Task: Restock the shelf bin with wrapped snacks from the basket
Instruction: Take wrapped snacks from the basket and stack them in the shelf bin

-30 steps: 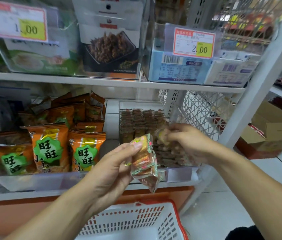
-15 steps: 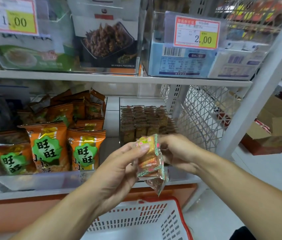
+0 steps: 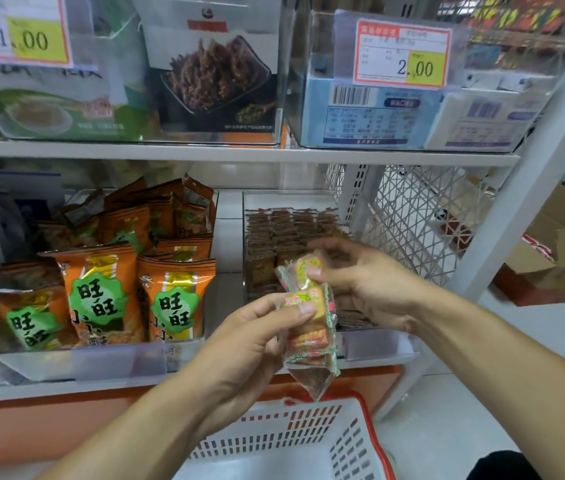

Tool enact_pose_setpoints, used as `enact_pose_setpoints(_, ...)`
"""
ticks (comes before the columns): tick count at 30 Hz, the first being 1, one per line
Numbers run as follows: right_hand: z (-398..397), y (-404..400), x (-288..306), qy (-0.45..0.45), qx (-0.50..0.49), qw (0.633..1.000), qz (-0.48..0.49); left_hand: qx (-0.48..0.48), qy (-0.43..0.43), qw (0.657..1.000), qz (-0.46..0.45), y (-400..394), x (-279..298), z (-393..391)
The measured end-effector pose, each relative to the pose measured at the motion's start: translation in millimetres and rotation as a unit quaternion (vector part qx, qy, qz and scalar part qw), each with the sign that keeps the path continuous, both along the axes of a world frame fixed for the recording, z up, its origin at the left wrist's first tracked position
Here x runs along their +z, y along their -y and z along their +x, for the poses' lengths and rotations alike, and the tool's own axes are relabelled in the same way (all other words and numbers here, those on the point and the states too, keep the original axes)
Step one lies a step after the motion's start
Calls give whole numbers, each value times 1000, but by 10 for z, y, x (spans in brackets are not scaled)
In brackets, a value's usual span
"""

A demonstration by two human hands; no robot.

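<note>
From the head view, our left hand [image 3: 239,341] has its grip on a stack of wrapped snacks [image 3: 308,337], and our right hand [image 3: 360,282] pinches the top snack [image 3: 303,268], above the basket [image 3: 294,441] rim, before the shelf bin [image 3: 291,237]. Left-side orange bags [image 3: 101,292] read "旺旺"; price tags [image 3: 402,53] read "2.00" and "1.00".

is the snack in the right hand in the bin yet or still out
Out. The right hand pinches a wrapped snack in front of the clear shelf bin, just above the stack gripped by the left hand.
</note>
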State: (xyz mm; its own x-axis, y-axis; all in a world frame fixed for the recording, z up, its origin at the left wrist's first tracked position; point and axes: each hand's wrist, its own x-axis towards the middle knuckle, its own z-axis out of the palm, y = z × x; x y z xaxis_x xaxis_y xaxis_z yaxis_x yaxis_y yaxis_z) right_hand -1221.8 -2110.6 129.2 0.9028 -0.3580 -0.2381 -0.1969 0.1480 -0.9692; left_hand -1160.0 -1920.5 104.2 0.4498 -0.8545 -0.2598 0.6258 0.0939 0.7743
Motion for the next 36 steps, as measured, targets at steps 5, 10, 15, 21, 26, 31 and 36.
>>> enact_pose_setpoints(5,-25,68,31,42,-11,999,-5,5,-16,1000,-3,10,-18,15)
enact_pose_setpoints(10,-59,110,11,30,14,997,70,31,-31,999,4,29,-40,20)
enact_pose_setpoints(15,-91,112,-46,-14,29,999,36,17,-26,999,-8,22,-14,18)
enact_pose_setpoints(21,-115,184,-33,-44,77,994,65,17,-14,1000,-9,36,-11,21)
enact_pose_setpoints(26,-104,400,14,-52,38,990,-122,20,-22,1000,1,54,-16,19)
enact_pose_setpoints(31,168,696,-98,-89,-155,924,-338,15,-19,1000,8,68,-18,4)
enact_pose_setpoints(36,481,875,-403,-109,-191,921,-321,5,-16,1000,17,78,-35,18)
